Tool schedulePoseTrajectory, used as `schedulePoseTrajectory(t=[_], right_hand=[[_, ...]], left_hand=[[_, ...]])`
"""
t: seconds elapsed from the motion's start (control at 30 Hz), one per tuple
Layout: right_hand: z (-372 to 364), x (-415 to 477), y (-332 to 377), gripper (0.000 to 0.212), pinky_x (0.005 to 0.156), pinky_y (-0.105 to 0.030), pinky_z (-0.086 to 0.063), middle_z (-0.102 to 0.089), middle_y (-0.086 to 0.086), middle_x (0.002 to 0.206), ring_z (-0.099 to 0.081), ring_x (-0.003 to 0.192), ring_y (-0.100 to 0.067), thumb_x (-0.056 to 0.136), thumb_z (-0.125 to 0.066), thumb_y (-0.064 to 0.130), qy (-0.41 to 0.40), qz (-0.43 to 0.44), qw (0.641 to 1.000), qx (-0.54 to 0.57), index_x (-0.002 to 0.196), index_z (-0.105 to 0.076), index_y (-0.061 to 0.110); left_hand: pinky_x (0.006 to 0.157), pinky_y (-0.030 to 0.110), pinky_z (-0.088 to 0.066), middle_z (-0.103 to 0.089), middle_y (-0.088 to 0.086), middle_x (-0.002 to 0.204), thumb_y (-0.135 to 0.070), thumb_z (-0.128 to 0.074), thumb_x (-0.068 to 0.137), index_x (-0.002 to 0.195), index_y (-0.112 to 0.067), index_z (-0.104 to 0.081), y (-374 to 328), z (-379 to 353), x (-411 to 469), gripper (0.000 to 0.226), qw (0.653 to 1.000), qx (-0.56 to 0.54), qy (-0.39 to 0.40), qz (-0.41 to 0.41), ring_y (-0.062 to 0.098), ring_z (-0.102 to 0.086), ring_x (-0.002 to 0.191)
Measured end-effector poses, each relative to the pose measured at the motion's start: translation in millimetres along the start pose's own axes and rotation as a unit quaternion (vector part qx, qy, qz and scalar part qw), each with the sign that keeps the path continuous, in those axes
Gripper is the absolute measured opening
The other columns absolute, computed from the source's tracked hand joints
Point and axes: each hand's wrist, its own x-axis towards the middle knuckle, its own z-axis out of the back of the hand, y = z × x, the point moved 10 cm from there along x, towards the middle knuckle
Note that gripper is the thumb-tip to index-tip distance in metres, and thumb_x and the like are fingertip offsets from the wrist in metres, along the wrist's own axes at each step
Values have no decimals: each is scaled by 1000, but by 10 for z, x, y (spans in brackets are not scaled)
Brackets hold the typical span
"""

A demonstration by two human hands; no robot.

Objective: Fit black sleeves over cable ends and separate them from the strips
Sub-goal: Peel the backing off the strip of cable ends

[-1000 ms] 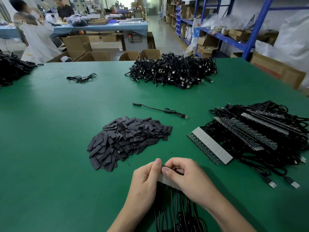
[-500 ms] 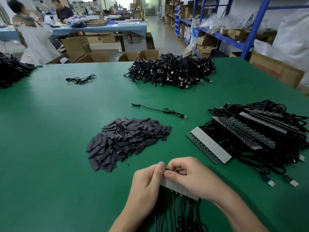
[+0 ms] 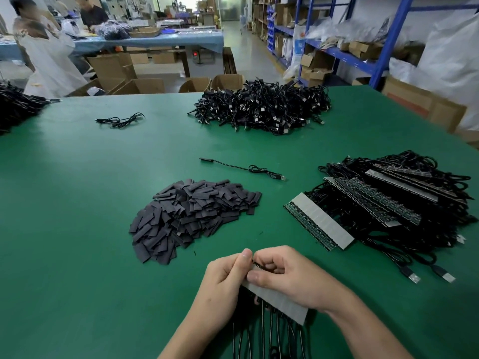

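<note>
Both hands work at the near edge of the desk [image 3: 77, 203], closed on one strip [image 3: 280, 301]. The left hand [image 3: 225, 275] pinches its upper end, and the right hand [image 3: 287, 278] curls over it w/ thumb on the grey face. Its cables [image 3: 261, 332] hang toward the person. Can't tell if any sleeve is on yet, since the ends are hidden under the fingers.

Progress, approx: lots left. The sleeve pile [image 3: 191, 213] sits just beyond the hands and looks big. The strip stack [image 3: 388, 200] at right is several layers deep, cables attached. One lone cable [image 3: 243, 168] lies mid-desk w/ a dark piece on one end, prob. finished. The far heap [image 3: 261, 107] may be done cables too, but it's too small to confirm.

Surface & room: green desk top, w/ another loose cable [image 3: 119, 120] far left & a dark heap [image 3: 15, 107] at the left edge. Beyond are cardboard boxes [image 3: 145, 85], a blue-covered table [image 3: 155, 40] w/ people [image 3: 46, 55] beside it, blue shelving [image 3: 337, 50] at right w/ boxes & bags, and an aisle between.
</note>
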Motion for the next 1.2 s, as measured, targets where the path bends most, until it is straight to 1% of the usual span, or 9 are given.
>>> schedulePoseTrajectory(t=[0.17,0.27,0.4,0.5,0.67,0.83,1.0,1.13,1.2], right_hand=[[-38,14,-34,47,71,-38,-35,-47,-8,78,-42,76,-19,96,-65,39,8,11,999,31,86,-54,-6],[-47,22,-48,27,72,-37,-39,-56,-3,77,-49,75,-16,97,-65,40,4,15,1000,26,82,-61,17],[-62,35,-41,24,67,-24,-38,-51,13,71,-45,70,-6,96,-66,41,1,16,999,36,75,-61,30],[-18,20,-59,33,63,-30,-32,-43,8,69,-37,67,-10,94,-66,44,-7,15,1000,23,71,-55,23],[112,-19,-89,26,59,-17,-37,-59,15,65,-49,60,0,89,-65,52,-67,3,992,-106,78,-66,28],[218,-61,91,33,80,-16,-49,-66,26,96,-62,96,0,85,-60,66,-182,41,954,-233,99,-71,38],[-72,12,224,26,94,-26,-51,-72,19,108,-65,108,-4,95,-60,45,-110,90,982,-124,111,-73,30],[-116,5,164,25,82,-36,-54,-75,5,94,-68,87,-13,95,-66,45,-98,56,993,33,102,-74,22],[-87,-20,175,28,82,-40,-52,-74,-8,90,-66,83,-26,93,-72,45,-94,55,975,196,93,-72,16]], left_hand=[[62,35,-39,-56,4,64,-56,-44,100,70,-2,-60,-5,-17,-22,64,999,-30,18,13,16,-48,63],[54,19,-30,-36,-14,57,-47,-44,104,58,-23,-37,-29,13,-22,52,999,-46,8,23,6,-30,54],[52,20,-26,-30,-14,58,-45,-46,102,58,-27,-32,-39,35,-16,50,999,-41,-7,24,7,-25,54],[53,23,-23,-27,-11,60,-54,-48,97,58,-26,-30,-59,68,-7,51,999,-31,-28,15,10,-24,57],[54,24,-28,-38,-8,55,-61,-43,95,57,-17,-40,-30,288,-19,58,993,7,-122,1,11,-34,55],[71,18,-43,-67,-7,79,-47,-42,102,74,-26,-70,-177,471,-75,46,975,46,-201,-79,9,-62,78],[100,41,-48,-70,-5,121,-44,-39,103,107,-36,-79,-226,324,-42,41,983,34,-154,-90,25,-60,124],[104,36,-43,-67,-13,131,-54,-29,103,121,-41,-73,-220,258,-28,49,990,24,-119,-68,17,-56,132],[99,27,-44,-68,-10,122,-53,-32,102,110,-29,-77,-232,350,-35,52,986,22,-145,-74,15,-60,124]])
